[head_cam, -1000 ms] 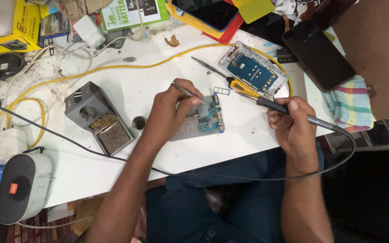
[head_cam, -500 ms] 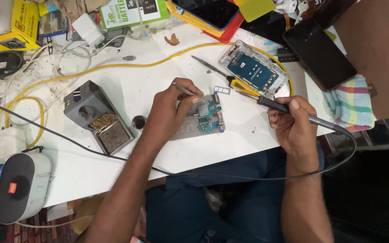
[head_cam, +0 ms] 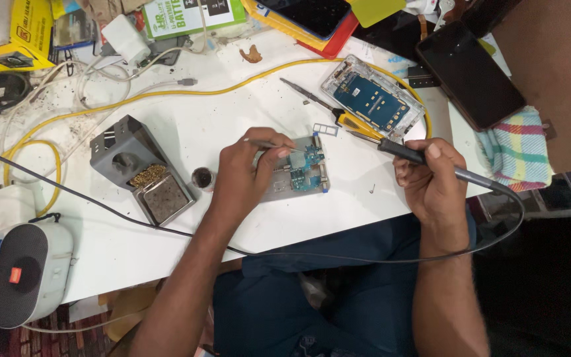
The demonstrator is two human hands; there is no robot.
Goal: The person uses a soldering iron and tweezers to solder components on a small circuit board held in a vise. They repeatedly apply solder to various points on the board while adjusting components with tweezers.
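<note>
A small blue circuit board (head_cam: 305, 173) lies in a metal holder on the white table (head_cam: 246, 125). My left hand (head_cam: 249, 168) rests on the board's left side and pinches thin tweezers (head_cam: 266, 143), their tip over the board's top. My right hand (head_cam: 431, 178) grips a black soldering iron (head_cam: 408, 153) like a pen; its tip points left, a little right of the board and above the table. The iron's black cord (head_cam: 517, 218) loops down off the table's edge.
A grey soldering stand (head_cam: 137, 170) with brass wool sits left of the board, with a small round tin (head_cam: 202, 178) beside it. An opened phone frame (head_cam: 371, 99), a yellow-handled screwdriver (head_cam: 338, 116), yellow cable (head_cam: 100, 109), a dark phone (head_cam: 470, 73), a checked cloth (head_cam: 517, 149) and a grey speaker (head_cam: 24, 274) lie around.
Almost nothing differs. My left hand has shifted slightly on the board with the tweezers; my right hand keeps the iron in about the same place.
</note>
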